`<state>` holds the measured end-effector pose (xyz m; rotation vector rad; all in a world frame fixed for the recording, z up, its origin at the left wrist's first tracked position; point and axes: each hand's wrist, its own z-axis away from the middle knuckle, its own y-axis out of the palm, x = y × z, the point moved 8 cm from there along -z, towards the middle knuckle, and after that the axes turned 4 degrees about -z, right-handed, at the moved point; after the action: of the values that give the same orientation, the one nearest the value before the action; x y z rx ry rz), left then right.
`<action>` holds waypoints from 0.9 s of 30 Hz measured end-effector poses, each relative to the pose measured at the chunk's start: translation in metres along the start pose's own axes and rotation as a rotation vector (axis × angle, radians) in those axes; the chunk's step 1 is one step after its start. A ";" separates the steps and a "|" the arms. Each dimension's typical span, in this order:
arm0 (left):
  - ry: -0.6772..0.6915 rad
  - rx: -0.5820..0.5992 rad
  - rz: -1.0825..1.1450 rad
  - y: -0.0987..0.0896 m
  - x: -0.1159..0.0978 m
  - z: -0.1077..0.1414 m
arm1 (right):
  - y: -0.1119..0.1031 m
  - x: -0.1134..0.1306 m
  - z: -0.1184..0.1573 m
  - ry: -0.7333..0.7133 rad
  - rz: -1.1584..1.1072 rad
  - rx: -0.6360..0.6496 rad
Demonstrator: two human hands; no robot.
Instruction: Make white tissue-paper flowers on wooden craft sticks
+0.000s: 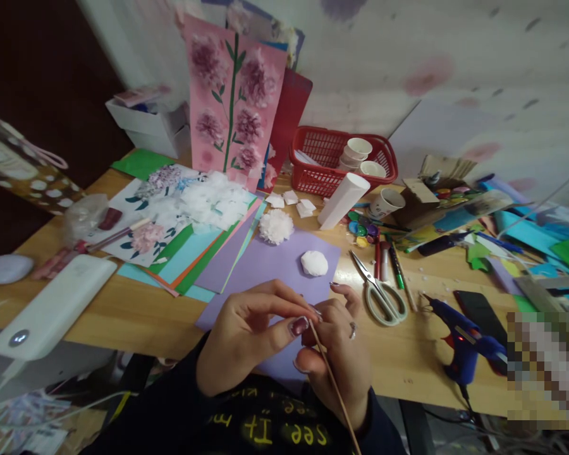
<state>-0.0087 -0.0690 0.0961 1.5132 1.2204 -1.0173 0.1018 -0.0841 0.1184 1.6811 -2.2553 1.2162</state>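
Observation:
A thin wooden stick slants up from the bottom edge, its upper end at the fingertips. My left hand pinches that end between thumb and fingers. Against it, my right hand is curled round, with the stick running across its thumb and palm side; a ring shows on one finger. Just beyond the hands, on a purple paper sheet, lie a white rounded wad and a ruffled white paper flower. Anything small between the fingertips is hidden.
Scissors lie right of the hands, near a blue glue gun and a dark phone. A white roll stands before a red basket with paper cups. White tufts and a power bank are left.

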 end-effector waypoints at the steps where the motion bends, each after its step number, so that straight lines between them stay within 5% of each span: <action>1: -0.008 0.002 0.023 0.001 0.002 0.000 | -0.001 0.001 -0.001 -0.007 0.008 -0.008; 16: 0.021 -0.047 0.049 -0.002 0.010 0.001 | 0.003 0.001 0.000 -0.010 0.105 0.040; 27: -0.296 -0.207 0.162 0.000 0.033 0.004 | 0.013 -0.007 0.004 0.066 0.198 -0.027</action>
<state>-0.0033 -0.0649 0.0633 1.2295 0.9471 -0.9372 0.0947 -0.0799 0.1054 1.4145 -2.4330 1.2517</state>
